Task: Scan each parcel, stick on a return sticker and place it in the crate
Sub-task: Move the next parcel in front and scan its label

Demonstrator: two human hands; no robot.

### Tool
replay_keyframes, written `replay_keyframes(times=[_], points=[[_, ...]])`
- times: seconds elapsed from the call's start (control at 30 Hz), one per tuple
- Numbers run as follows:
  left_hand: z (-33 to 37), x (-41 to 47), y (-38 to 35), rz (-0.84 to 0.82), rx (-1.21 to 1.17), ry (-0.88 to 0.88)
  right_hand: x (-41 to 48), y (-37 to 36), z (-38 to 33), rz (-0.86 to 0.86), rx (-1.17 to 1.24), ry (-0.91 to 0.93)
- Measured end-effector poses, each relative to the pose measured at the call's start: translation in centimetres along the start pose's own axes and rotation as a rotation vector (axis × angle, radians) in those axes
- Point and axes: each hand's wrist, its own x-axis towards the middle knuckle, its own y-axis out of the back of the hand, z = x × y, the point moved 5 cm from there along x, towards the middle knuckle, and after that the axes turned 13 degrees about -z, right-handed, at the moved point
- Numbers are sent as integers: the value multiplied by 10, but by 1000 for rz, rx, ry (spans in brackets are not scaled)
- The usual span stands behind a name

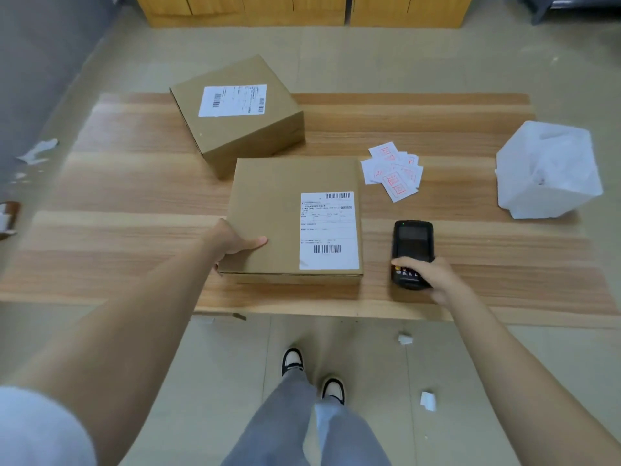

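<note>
A flat cardboard parcel (268, 210) with a white shipping label lies near the table's front edge. My left hand (232, 245) grips its near left corner, thumb on top. To the parcel's right, a black handheld scanner (412, 243) rests on the table, and my right hand (428, 275) is closed around its lower end, thumb on the keys. A second, taller cardboard parcel (235, 112) with a label stands behind the first, at the table's far edge. A loose pile of white return stickers (393, 171) with red print lies right of the parcels.
The wooden table (117, 230) spans the view. A white plastic-lined bin or bag (547, 169) sits at the table's right end. Paper scraps (427, 400) lie on the tiled floor by my feet. Wooden cabinets (302, 10) stand at the back.
</note>
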Motion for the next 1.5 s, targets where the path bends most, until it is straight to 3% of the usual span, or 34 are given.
replay_keyframes(times=[0.07,0.2,0.3,0.47,1.0,1.23,1.5], points=[[-5,-2,-4,13,-2,-7,-14,-12,-5,-116,231,17],[-15,-5,-9,39,-29,-46,-50,-43,-23,-314,425,151],[-25,-9,-13,78,-103,-94,-83,-77,-36,-432,448,215],[-47,-14,-20,167,-231,-273,-124,-122,-17,-484,351,194],[-80,-28,-41,226,-208,-423,-187,-151,85,-286,197,73],[-76,-25,-37,219,-180,-426,-190,-146,80,-233,193,124],[-51,-11,-20,147,-170,-379,-152,-106,41,-51,180,209]])
